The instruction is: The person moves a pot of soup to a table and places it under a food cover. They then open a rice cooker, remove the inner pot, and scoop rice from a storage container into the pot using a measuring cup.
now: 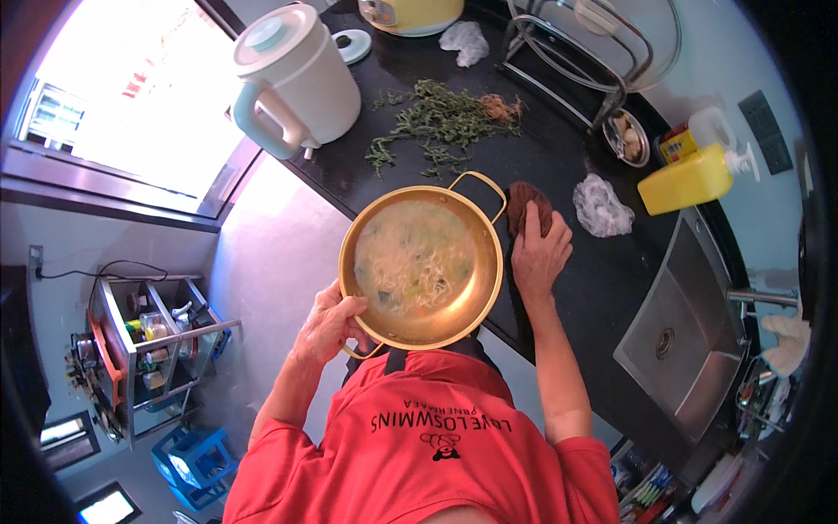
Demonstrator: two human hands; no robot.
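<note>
A gold two-handled pot (489,271) with noodles in cloudy broth (415,253) is in front of me, steam blurring its surface. My left hand (330,321) grips the pot at its near left side, by the lower handle, the thumb against the rim. To the right of the pot, my right hand (539,253) has its fingers on a dark brown cloth (526,203) on the black counter. The pot's far handle (482,182) reaches close to that cloth. Beyond the pot lies a bunch of leafy green herbs (445,122) with brownish roots.
On the counter (559,157) stand a white jug (301,83), a metal rack (576,61) and a small bowl (627,138). Crumpled plastic (602,205) and a yellow pump bottle (690,181) are near the steel sink (690,341). A shelf cart (157,349) and blue stool (196,463) stand left.
</note>
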